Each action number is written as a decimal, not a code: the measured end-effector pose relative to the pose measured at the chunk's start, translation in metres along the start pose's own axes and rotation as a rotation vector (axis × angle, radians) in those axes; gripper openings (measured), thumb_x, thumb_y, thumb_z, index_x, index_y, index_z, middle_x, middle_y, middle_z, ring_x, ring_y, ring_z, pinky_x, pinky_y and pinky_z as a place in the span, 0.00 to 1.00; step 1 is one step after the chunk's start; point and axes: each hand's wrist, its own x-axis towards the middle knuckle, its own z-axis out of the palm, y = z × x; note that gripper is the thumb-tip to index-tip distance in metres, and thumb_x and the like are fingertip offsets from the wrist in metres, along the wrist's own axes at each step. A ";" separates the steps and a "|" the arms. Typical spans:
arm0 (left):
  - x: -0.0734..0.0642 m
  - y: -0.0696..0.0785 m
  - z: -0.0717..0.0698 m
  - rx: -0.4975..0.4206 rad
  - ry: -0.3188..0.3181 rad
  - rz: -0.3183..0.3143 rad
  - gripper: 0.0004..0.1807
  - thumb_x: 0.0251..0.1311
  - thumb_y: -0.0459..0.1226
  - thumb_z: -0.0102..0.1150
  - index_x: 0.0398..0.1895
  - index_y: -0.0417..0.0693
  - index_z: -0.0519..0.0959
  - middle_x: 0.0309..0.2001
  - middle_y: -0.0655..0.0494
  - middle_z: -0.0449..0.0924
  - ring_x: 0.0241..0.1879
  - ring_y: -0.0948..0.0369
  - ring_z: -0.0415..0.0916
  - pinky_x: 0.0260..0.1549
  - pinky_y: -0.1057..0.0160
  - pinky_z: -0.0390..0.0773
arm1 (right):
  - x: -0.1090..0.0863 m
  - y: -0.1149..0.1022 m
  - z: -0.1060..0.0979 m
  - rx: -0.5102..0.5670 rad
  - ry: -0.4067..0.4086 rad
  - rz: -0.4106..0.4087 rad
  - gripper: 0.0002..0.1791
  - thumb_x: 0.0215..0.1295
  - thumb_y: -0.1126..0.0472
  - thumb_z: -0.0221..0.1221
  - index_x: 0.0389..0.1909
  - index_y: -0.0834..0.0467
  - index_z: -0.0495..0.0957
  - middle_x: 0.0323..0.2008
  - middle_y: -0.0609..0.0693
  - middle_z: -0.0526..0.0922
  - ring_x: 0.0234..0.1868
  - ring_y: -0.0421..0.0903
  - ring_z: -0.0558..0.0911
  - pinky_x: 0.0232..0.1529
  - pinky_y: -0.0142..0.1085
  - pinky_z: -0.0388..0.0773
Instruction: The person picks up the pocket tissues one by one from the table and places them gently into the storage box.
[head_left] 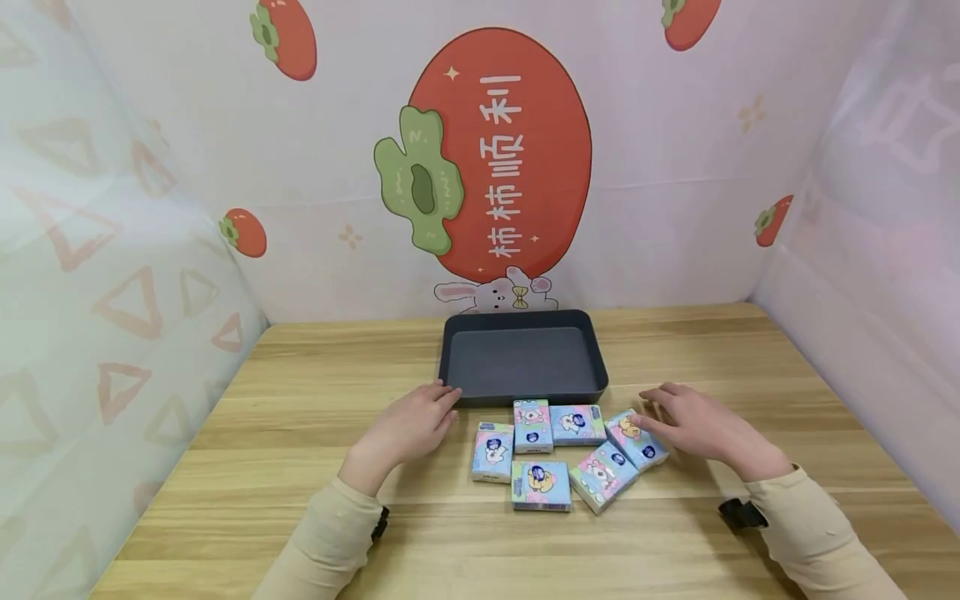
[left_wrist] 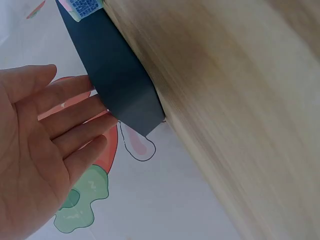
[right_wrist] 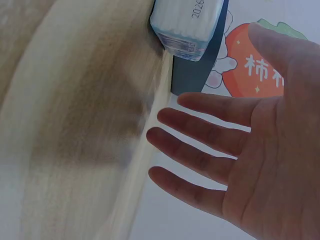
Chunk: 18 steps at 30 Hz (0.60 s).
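Head view has six tissue packs before the tray, left wrist shows the left hand straight-fingered at the tray's corner, right wrist the right hand spread, gripping nothing (reaching step, I'd say), so a pinch looks called for.

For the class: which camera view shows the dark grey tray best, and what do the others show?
The head view: the tray shows there from above, inner floor and nearly whole rim. The left wrist view catches only some outer wall; the right wrist view, a strip partly behind a tissue pack.
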 end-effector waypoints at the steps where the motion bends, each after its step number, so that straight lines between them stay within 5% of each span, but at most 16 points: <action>1: 0.000 0.000 0.000 0.004 0.001 0.002 0.22 0.69 0.41 0.47 0.61 0.41 0.73 0.60 0.44 0.74 0.63 0.48 0.68 0.63 0.51 0.69 | 0.000 0.000 0.000 0.004 -0.006 -0.004 0.36 0.64 0.35 0.50 0.54 0.63 0.76 0.48 0.63 0.79 0.47 0.57 0.80 0.49 0.54 0.78; 6: 0.001 -0.001 0.000 0.020 0.005 0.007 0.21 0.69 0.41 0.48 0.60 0.40 0.73 0.59 0.44 0.74 0.63 0.49 0.69 0.63 0.51 0.70 | 0.000 -0.001 -0.002 0.030 -0.043 -0.012 0.32 0.62 0.35 0.53 0.45 0.60 0.80 0.35 0.49 0.79 0.33 0.40 0.77 0.37 0.39 0.79; 18: 0.002 0.000 -0.002 0.018 0.010 0.019 0.20 0.68 0.39 0.49 0.58 0.38 0.75 0.58 0.43 0.75 0.61 0.49 0.71 0.61 0.52 0.72 | 0.000 0.001 -0.002 0.066 -0.108 -0.083 0.24 0.57 0.37 0.60 0.35 0.56 0.81 0.21 0.39 0.71 0.22 0.34 0.66 0.24 0.26 0.63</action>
